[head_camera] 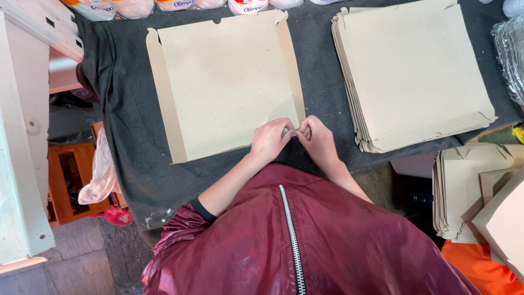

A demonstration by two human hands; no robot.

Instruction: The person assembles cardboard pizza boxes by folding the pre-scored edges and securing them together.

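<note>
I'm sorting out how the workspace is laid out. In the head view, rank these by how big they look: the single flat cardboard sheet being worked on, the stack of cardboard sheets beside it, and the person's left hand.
1. Stack of cardboard sheets and single flat cardboard sheet: too alike to rank.
2. Left hand: by far the smallest, pinching the sheet's near corner.

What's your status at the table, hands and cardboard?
Left hand and right hand both pinching near corner of flat cardboard sheet. Sheet lies on dark cloth. Stack of sheets alongside, apart.
</note>
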